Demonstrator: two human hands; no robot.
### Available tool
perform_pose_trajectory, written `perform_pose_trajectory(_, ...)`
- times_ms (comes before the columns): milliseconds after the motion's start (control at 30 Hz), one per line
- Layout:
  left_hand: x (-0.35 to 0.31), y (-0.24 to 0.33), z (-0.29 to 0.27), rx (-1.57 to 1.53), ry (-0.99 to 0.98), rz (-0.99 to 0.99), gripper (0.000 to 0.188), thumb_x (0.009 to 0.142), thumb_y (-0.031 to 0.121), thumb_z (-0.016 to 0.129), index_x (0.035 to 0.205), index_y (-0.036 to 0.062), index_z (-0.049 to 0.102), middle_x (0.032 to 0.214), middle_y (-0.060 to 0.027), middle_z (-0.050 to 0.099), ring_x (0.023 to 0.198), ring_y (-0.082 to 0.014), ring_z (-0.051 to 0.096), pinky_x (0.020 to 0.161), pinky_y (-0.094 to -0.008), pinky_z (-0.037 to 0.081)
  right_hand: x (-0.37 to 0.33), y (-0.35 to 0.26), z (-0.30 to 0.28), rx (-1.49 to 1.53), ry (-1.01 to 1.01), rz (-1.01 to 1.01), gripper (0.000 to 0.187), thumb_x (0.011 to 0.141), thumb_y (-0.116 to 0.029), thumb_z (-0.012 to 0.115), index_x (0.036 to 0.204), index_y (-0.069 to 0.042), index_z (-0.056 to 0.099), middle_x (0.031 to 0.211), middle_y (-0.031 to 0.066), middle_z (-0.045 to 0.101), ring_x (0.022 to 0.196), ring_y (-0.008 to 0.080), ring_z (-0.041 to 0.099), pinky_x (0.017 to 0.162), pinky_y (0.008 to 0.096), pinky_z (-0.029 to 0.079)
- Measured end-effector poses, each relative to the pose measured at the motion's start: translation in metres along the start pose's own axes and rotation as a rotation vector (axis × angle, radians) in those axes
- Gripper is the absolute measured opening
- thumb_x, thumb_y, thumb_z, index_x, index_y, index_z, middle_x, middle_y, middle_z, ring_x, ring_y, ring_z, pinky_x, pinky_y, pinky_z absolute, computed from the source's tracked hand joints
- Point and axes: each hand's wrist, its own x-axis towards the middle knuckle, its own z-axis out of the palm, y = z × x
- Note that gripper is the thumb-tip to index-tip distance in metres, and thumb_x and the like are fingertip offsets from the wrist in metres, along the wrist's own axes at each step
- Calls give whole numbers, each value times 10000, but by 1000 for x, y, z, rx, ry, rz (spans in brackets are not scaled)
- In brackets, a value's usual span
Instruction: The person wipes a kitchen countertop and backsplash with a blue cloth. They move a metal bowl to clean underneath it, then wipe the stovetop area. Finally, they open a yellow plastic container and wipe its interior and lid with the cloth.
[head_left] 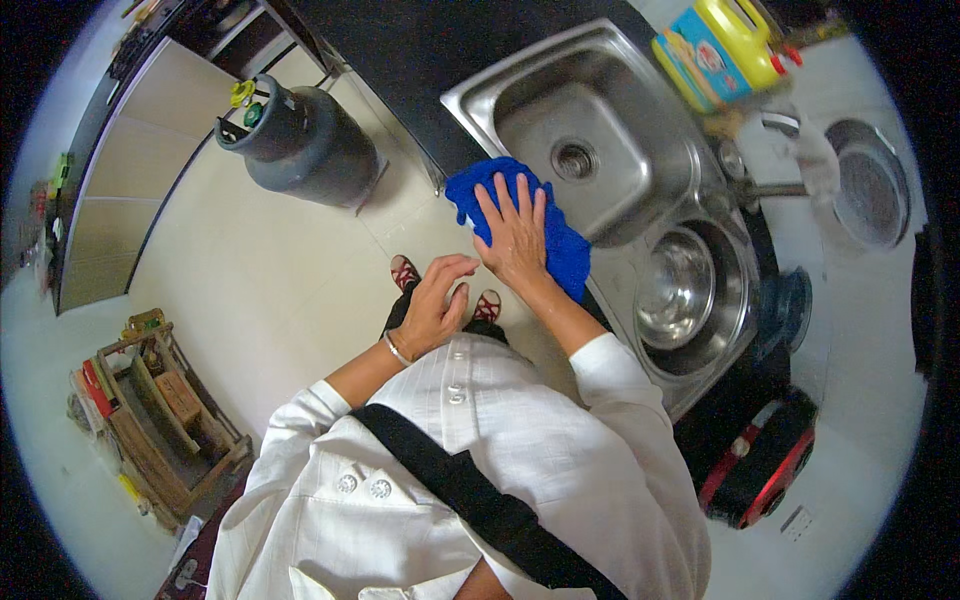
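Note:
My right hand [517,232] lies flat with fingers stretched over a blue cloth [568,250]. The cloth is spread along the front edge of the steel sink [480,100], beside the larger basin, and part of it hangs toward the floor side. My left hand [436,303] hovers in front of my body, a little left of the cloth, with its fingers loosely bent and apart; nothing shows in it. A metal bowl [676,285] sits in the smaller round basin [735,325], right of my right forearm.
A grey gas cylinder [300,145] stands on the tiled floor at the left. Behind the sink are a yellow jug [715,50], a faucet [770,190] and a hanging pan [868,185]. A black-and-red appliance [760,460] sits at the right; a wooden rack [165,420] stands far left.

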Motion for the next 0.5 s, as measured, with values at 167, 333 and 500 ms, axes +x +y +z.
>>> perform_pose_trajectory(167, 12, -38, -66, 25, 150, -59, 370, 784, -94, 489, 1135, 18, 527, 1077, -146, 522, 904, -236, 580, 798, -313, 467, 123, -27, 32, -41, 49, -8, 646, 803, -373, 583, 1358, -105, 387, 1427, 154, 332, 1340, 394, 207, 1074, 559, 122)
perform_pose_trajectory(333, 19, -70, -121, 40, 260, -80, 344, 804, -102, 489, 1126, 11, 527, 1058, -145, 530, 890, -224, 578, 744, -295, 481, 223, -40, 68, -105, 192, 80, 611, 830, -413, 535, 1326, -73, 431, 1397, 204, 359, 1300, 435, 265, 1060, 571, 149)
perform_pose_trajectory(500, 28, -96, -163, 57, 301, -153, 333, 795, -94, 509, 1110, 9, 536, 1038, -152, 551, 916, -264, 561, 800, -323, 471, 309, -26, 92, -142, 266, 216, 613, 849, -450, 492, 1324, -66, 437, 1405, 224, 333, 1302, 458, 240, 1059, 579, 137)
